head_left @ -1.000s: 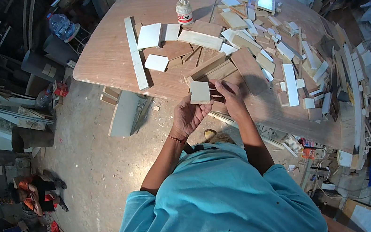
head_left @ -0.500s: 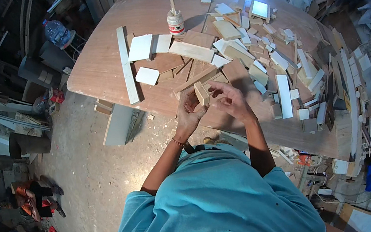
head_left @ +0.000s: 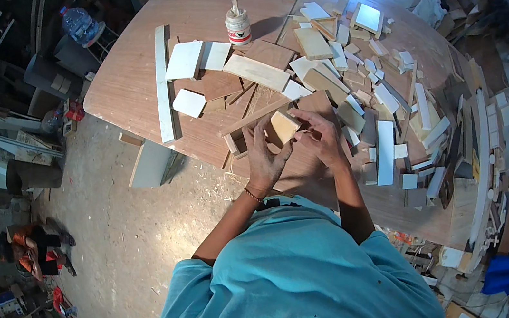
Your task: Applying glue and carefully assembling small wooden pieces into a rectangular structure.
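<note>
My left hand [head_left: 264, 161] is closed round a small pale wooden block [head_left: 282, 127], thumb on the near side and fingers on the far side. The block is tilted, its broad face turned up toward me. My right hand [head_left: 320, 138] pinches at the block's right edge; its fingertips are partly hidden behind it. Just beyond and beneath my hands, an open wooden frame [head_left: 255, 114] of narrow strips lies at the table's near edge, partly covered by my left hand.
The brown wooden table [head_left: 129, 98] carries a heap of wood offcuts [head_left: 347, 81] on the right. A white jar [head_left: 239, 30] with a stick in it stands at the back. A long pale strip [head_left: 163, 84] lies on the left. Someone sits [head_left: 36, 248] far left.
The block has turned so its broad face shows. My right fingers have come in to its right edge. The view has shifted, uncovering more of the wooden frame.
</note>
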`<state>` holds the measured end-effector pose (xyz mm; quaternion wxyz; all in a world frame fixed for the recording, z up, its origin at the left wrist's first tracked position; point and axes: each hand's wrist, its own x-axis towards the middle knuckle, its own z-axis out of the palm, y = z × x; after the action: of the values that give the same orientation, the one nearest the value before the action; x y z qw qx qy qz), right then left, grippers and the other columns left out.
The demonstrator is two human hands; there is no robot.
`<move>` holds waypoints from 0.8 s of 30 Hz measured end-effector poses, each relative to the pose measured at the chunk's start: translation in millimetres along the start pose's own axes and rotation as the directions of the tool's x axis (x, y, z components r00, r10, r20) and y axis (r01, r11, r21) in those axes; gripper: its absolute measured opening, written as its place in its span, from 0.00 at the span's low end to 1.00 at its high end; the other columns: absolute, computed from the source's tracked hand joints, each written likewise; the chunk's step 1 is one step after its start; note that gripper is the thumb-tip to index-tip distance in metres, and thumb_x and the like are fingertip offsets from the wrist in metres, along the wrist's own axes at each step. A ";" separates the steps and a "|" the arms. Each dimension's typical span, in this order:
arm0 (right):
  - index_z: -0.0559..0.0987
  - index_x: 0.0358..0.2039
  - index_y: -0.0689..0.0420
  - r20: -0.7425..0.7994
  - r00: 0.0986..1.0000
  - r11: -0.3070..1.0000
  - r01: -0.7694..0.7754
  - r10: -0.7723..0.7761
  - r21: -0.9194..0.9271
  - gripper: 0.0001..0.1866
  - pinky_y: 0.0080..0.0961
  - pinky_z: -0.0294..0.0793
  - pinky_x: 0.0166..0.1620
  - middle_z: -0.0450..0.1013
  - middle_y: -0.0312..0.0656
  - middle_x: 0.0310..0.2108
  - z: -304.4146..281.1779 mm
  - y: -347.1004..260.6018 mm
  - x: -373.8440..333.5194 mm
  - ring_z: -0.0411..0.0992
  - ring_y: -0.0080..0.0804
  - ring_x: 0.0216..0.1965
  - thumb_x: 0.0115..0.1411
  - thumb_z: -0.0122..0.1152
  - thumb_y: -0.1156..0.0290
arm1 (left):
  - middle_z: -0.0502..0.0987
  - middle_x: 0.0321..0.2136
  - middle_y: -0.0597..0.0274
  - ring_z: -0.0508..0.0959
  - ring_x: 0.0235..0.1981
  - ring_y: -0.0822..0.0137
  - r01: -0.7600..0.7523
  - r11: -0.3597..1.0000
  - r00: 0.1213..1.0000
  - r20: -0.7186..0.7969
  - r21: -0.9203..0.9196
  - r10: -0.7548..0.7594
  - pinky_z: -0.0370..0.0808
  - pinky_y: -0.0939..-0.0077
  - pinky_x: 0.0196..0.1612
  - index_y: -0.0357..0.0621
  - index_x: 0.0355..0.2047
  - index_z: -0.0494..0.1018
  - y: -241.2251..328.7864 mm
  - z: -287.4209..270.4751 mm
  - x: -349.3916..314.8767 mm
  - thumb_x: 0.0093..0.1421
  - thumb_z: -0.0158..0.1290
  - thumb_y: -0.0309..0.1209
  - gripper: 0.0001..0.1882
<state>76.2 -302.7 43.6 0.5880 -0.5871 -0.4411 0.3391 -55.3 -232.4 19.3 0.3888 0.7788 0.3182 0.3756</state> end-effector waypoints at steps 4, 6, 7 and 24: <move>0.68 0.45 0.64 -0.037 0.997 0.974 -0.052 0.062 0.220 0.20 0.15 0.69 0.34 0.69 0.39 0.31 -4.9 16.1 6.9 0.68 0.21 0.31 0.48 0.53 0.77 | 0.59 0.39 0.53 0.67 0.37 0.64 -0.015 0.999 0.995 -0.099 -0.039 0.011 0.72 0.76 0.35 0.36 0.54 0.47 -5.5 11.4 1.0 0.40 0.58 0.24 0.42; 0.68 0.44 0.65 -0.029 0.999 0.980 -0.020 0.026 0.196 0.19 0.17 0.70 0.35 0.70 0.39 0.32 -7.9 17.1 9.2 0.69 0.22 0.30 0.50 0.51 0.76 | 0.59 0.41 0.52 0.67 0.38 0.64 -0.078 0.997 0.984 -0.160 -0.020 0.074 0.71 0.77 0.37 0.37 0.56 0.40 -3.9 12.8 2.4 0.39 0.57 0.22 0.47; 0.68 0.44 0.65 -0.017 0.999 0.980 -0.023 0.027 0.200 0.19 0.17 0.70 0.35 0.70 0.39 0.32 -9.7 16.4 10.9 0.69 0.22 0.30 0.50 0.51 0.76 | 0.59 0.41 0.52 0.67 0.38 0.64 -0.071 0.997 0.983 -0.168 -0.013 0.068 0.71 0.77 0.37 0.37 0.56 0.40 -3.2 13.0 3.8 0.39 0.57 0.22 0.47; 0.68 0.39 0.67 0.161 0.926 0.502 -0.325 0.342 0.802 0.14 0.31 0.76 0.34 0.71 0.44 0.29 0.7 60.7 19.1 0.72 0.33 0.29 0.52 0.45 0.73 | 0.61 0.43 0.52 0.65 0.43 0.64 -0.030 0.973 0.996 -0.093 -0.230 0.008 0.65 0.72 0.46 0.43 0.57 0.36 -7.3 15.7 32.3 0.37 0.61 0.24 0.53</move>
<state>90.0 -280.0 -14.1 0.7189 -0.3260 -0.1074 0.6045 -27.1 -209.2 17.5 0.4581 0.7132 0.2823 0.4492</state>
